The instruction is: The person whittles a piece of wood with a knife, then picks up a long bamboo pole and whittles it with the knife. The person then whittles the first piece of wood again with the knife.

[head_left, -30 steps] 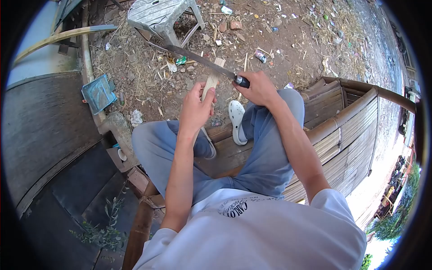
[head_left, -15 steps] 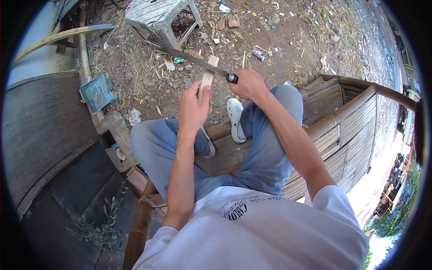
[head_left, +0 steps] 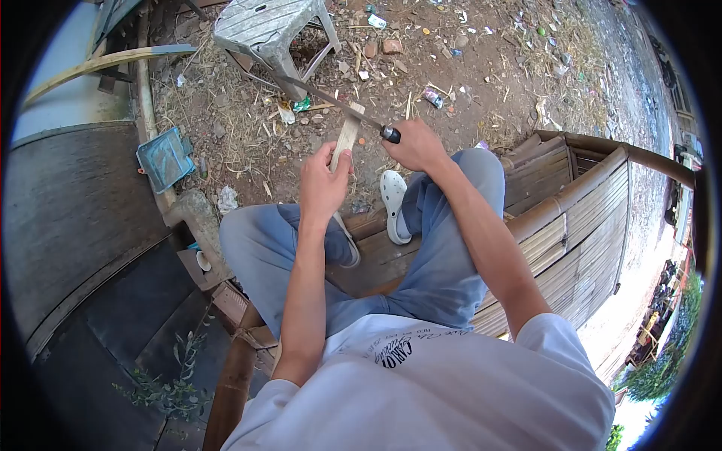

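Note:
Between the fingers and thumb of my left hand (head_left: 323, 180) is a short flat strip of pale wood (head_left: 347, 139), pointing up and slightly right. My right hand (head_left: 419, 145) is closed around the black handle of a long knife (head_left: 323, 95). Its narrow blade slants up and left from the handle and crosses the upper part of the wood strip; whether the edge bites into the wood cannot be made out. The blade's tip end overlaps the plastic stool in view. Both hands are above the ground, in front of my knees.
A worn grey plastic stool (head_left: 274, 30) stands ahead on littered dirt ground (head_left: 481, 90). Beneath me is a bamboo bench (head_left: 556, 233) extending right. A blue plastic tray (head_left: 165, 159) lies at left, beside dark panels (head_left: 68, 203). A crushed can (head_left: 432, 97) lies ahead.
The knife blade has turned and now shows a thinner profile, still across the upper wood. My right hand has dropped slightly. Both hands keep their grips.

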Tool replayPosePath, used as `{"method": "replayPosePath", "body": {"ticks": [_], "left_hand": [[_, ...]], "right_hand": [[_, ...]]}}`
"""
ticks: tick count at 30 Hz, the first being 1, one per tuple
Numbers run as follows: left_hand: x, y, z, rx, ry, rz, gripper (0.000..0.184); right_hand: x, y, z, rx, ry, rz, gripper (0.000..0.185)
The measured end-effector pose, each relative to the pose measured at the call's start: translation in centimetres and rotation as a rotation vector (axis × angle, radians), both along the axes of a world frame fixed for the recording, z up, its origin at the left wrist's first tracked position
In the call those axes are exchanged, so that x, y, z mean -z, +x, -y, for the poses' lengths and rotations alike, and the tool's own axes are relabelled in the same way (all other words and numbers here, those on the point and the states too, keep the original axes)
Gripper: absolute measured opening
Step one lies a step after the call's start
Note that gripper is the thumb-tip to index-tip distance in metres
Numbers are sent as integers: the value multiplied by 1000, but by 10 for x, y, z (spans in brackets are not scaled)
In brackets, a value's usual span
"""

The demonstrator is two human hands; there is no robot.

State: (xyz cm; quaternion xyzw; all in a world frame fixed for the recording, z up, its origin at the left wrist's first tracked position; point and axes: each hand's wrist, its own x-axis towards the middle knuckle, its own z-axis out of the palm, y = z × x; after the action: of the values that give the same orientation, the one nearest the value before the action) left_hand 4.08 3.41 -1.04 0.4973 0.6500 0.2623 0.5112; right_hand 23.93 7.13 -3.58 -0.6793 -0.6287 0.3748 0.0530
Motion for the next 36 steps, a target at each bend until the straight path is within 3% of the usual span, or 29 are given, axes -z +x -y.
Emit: {"method": "replayPosePath", "body": {"ticks": [1,12,15,17,19,22,27,29,31,36], "left_hand": [[3,-1,0,2,2,-2,25],[11,0,-3,-14,11,-32,27],[21,-3,-6,-20,2,-24,26],[-1,4,1,-18,-58,51,26],[-10,1,7,-7,-135,100,25],[2,-4,-3,-49,-25,14,24],[6,3,5,3,29,-39,24],[13,6,7,8,67,-41,25],[16,8,8,45,267,-212,23],[6,11,8,19,128,-196,26]], "right_hand": [[2,-1,2,-143,48,-3,31],[4,-14,-6,-184,68,144,19],[25,-13,-9,-131,-19,202,20],[48,6,-18,262,-108,195,23],[31,9,-17,261,-179,188,26],[0,-6,-14,237,1,74,27],[-14,-9,0,-31,93,42,23],[-18,-6,0,-278,76,123,22],[-9,-3,1,-286,75,123,21],[-7,0,-8,-324,35,159,23]]}}
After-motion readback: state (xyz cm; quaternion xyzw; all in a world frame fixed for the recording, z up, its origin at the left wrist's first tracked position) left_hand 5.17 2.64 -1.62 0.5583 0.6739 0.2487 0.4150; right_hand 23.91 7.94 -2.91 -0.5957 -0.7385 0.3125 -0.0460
